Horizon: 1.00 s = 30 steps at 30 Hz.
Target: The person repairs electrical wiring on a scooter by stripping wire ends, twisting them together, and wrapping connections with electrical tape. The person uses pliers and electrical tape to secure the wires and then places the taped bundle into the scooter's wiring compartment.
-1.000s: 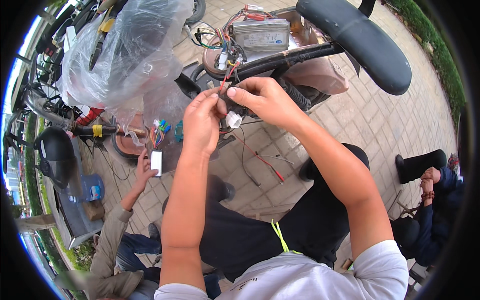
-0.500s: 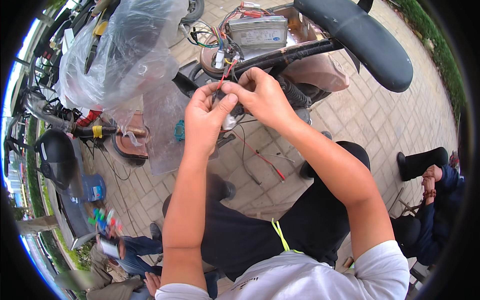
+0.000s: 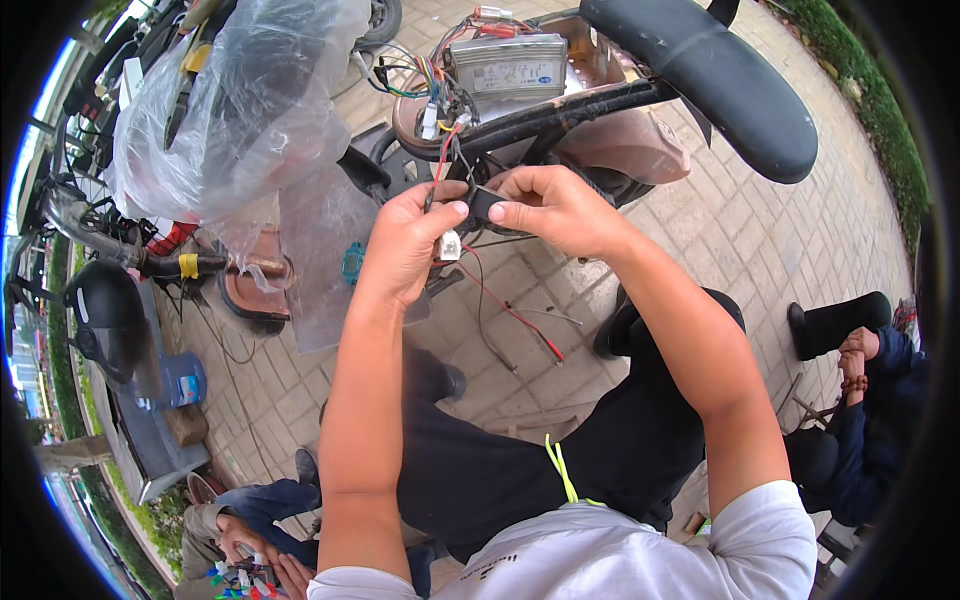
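My left hand [image 3: 405, 235] pinches red and black wires near a white plastic connector [image 3: 448, 245]. My right hand [image 3: 545, 210] grips a small black strip [image 3: 483, 203], apparently tape, just to the right of the wires. Above them the red wire [image 3: 442, 157] runs up to a bundle of coloured wires [image 3: 430, 85] beside a silver controller box [image 3: 505, 65] on the scooter frame [image 3: 560, 115]. Loose red and black leads [image 3: 520, 325] dangle below my hands over the paving.
A black seat [image 3: 720, 90] is top right, a plastic-wrapped handlebar [image 3: 235, 110] top left. A plastic sheet [image 3: 315, 300], helmet [image 3: 105, 320] and blue jug [image 3: 180, 380] are at left. A person [image 3: 240, 540] holds wired parts bottom left; another person [image 3: 860, 400] sits at right.
My right hand has moved slightly right and down, uncovering the black strip. The co-worker at left has drawn the white part with coloured wires from beside the scooter down to the lower left.
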Each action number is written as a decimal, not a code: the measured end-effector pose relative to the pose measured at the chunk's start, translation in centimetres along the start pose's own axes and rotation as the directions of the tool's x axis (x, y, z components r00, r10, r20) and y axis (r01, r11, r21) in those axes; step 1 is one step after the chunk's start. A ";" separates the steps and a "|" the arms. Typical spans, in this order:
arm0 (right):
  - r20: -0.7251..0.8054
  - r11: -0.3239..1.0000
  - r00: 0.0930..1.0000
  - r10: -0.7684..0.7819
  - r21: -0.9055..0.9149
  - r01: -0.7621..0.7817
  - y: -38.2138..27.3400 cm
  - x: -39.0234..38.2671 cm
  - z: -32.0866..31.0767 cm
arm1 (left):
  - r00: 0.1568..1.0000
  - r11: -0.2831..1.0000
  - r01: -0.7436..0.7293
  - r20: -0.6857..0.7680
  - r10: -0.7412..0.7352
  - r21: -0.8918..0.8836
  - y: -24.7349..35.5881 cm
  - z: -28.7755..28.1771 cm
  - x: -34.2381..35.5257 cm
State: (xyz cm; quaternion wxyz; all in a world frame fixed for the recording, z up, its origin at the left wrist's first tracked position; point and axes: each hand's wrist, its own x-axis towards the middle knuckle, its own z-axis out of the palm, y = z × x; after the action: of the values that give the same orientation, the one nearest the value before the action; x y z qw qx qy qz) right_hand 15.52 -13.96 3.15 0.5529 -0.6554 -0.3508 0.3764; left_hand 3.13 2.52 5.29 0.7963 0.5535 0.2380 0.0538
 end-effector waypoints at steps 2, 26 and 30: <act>0.016 0.999 1.000 0.020 -0.041 -0.020 -0.8 -0.1 -0.3 | 0.999 0.996 -0.046 0.022 0.045 0.072 -0.6 -0.9 0.3; -0.157 0.995 0.985 -0.070 0.063 0.081 -1.4 0.8 2.7 | 1.000 0.998 -0.024 -0.005 0.025 0.062 -0.4 -2.8 1.0; -0.103 0.987 0.981 -0.163 -0.009 0.162 0.2 0.3 2.8 | 0.997 0.996 0.069 0.026 -0.070 0.053 -0.4 -2.7 1.3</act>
State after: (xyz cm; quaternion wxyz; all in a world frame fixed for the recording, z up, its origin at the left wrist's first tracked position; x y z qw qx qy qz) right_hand 13.22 -12.41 2.67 0.5990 -0.6435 -0.3742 0.2952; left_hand 3.02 5.14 3.78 0.7861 0.5663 0.2475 0.0122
